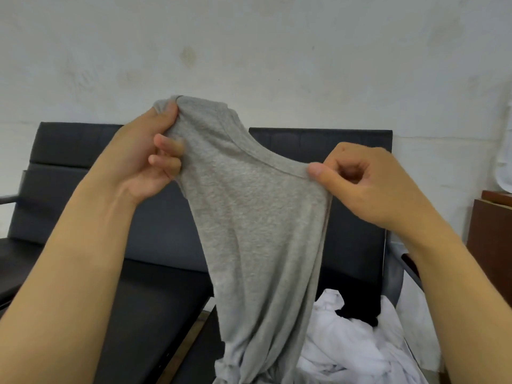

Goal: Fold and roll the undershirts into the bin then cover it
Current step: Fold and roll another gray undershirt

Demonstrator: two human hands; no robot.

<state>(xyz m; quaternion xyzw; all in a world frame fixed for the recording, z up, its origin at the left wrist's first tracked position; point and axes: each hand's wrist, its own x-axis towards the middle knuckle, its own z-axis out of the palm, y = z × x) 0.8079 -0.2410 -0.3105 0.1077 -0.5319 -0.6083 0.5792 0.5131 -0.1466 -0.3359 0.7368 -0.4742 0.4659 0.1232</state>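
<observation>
Across the middle of the frame hangs a grey undershirt [260,231], held up in the air in front of two dark chairs [155,273]. At centre left the left hand [149,156] grips one shoulder strap, thumb on top and fingers curled into the bunched cloth. At centre right the right hand [368,184] pinches the neckline edge between thumb and curled fingers, lower than the left, so the top edge slopes down to the right. The shirt's lower part trails twisted toward the bottom edge, where it meets a heap of white shirts [346,353] with something black [357,314] on top at lower right. No bin or lid is in view.

My reading is that the step in hand is opening the shirt out before any fold. To do it well, the right hand would best shift from the neckline to the other strap, so both hands hold matching points and the top edge comes level. A light shake should then undo the twist at the hem. After that the shirt needs a flat surface, likely the left seat, laid smooth before folding lengthwise and rolling tight. Keeping the hem clear of the white heap avoids dragging other shirts along.
</observation>
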